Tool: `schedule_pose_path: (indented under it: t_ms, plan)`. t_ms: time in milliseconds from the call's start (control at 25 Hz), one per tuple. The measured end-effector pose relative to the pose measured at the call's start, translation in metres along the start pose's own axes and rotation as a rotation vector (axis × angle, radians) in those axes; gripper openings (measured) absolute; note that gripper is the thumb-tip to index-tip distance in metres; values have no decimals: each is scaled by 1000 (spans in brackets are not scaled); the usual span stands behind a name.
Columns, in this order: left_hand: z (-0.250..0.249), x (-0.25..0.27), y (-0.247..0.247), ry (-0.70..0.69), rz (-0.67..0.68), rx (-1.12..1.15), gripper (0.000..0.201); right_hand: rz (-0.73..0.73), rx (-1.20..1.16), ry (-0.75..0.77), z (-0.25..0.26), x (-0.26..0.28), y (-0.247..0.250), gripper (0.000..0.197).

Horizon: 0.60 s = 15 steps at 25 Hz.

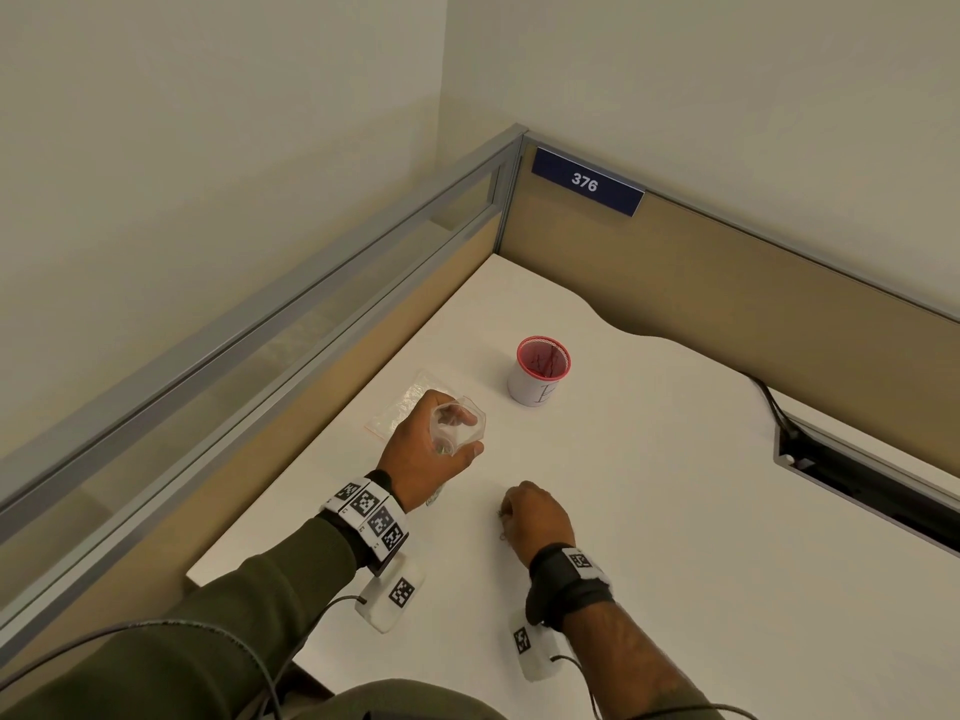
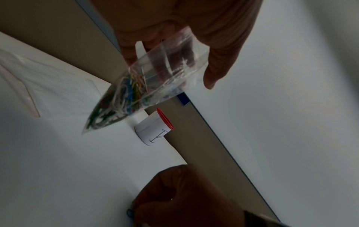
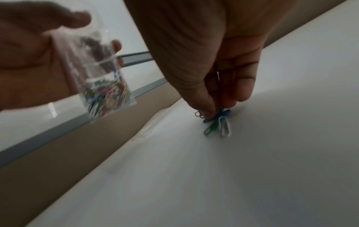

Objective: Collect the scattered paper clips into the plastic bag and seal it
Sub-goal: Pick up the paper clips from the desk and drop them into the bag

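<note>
Head view: the left hand (image 1: 423,449) holds a small clear, glossy plastic bag (image 1: 457,426) above the smooth white desk (image 1: 649,459), its grip curled round the open mouth. The right hand (image 1: 537,514) rests knuckles-up on the desk, fingers bunched at a few thin wire clips. Beyond stand a white cylindrical cup with a red rim (image 1: 538,370) and a second flat, crinkled clear bag (image 1: 410,402). A blue sign (image 1: 587,181) reads 376.

Left wrist view: the bag (image 2: 147,86) hangs tapering to a point, packed with colourful looped paper clips (image 2: 120,99); thumb and fingers (image 2: 215,72) clasp its upper part.

Right wrist view: the right thumb and fingers (image 3: 205,98) pinch a cluster of blue, green and white clips (image 3: 219,121) touching the desk.
</note>
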<state>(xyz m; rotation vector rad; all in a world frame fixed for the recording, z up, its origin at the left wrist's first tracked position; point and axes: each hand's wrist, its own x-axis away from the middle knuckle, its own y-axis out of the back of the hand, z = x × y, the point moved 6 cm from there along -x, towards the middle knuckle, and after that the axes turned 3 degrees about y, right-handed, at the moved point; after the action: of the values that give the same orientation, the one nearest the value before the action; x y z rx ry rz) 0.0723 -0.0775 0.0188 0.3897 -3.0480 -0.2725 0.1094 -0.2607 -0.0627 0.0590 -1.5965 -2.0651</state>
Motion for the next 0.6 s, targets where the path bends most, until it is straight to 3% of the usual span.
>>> schedule_pose_path:
  t_ms: [160,360,600]
  plan:
    - [2,-1,2,2,-11,-6,40,-109,-256,-68,-5,-1,38,10]
    - [2,0,-4,17,-6,-26,40,-383,-783,90,41,10,121,6]
    - [-8,3,-10,17,19,-56,45,-346,-804,214,85,14,140,6]
